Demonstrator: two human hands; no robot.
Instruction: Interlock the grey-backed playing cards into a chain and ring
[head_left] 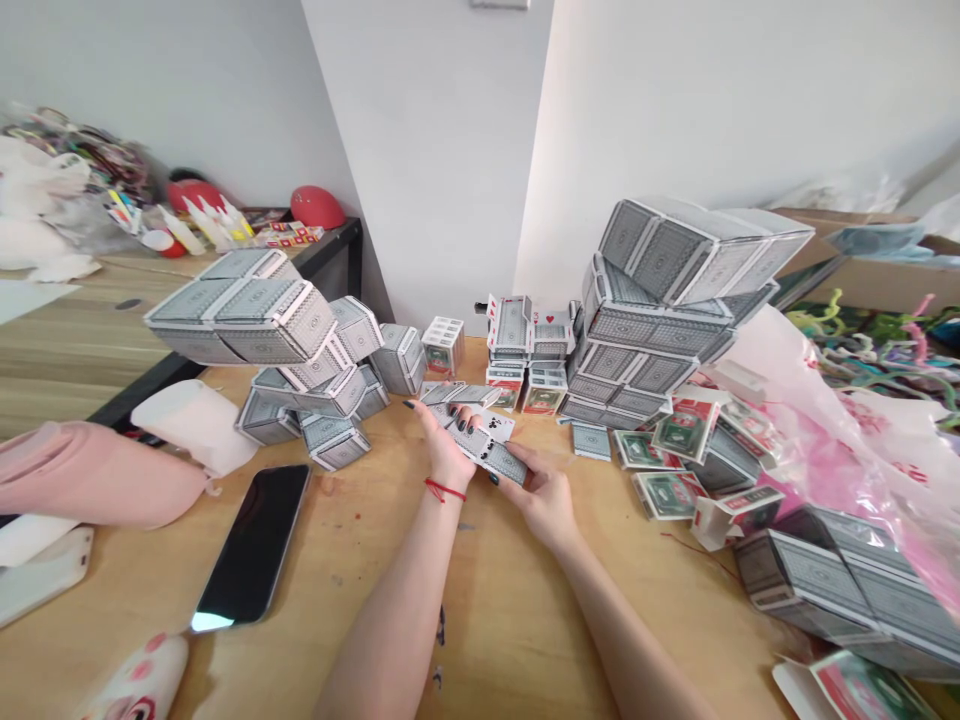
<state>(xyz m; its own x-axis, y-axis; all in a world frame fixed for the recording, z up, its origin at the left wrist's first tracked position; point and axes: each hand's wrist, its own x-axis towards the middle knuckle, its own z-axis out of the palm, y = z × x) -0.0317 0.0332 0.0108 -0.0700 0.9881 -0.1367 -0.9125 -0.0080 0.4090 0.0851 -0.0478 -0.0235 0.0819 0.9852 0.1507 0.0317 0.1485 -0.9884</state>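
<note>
Red-spotted white object, worktop's near-left corner | left grip cradles playing cards, short of worktop's far edge | cards likely light, springy, slippery, creasing easily; hold by edges | right grip pinches their right end | heart card behind; card boxes toward right edge, lettering unreadable

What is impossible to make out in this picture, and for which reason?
All in the head view:
Exact number of cards in the left hand and right hand: they overlap.
Left end of the pink roll: cut off by the left edge.
Lower part of the bottom-right box: cut off by the bottom edge.
Fine print on the green boxes: too small.
</note>
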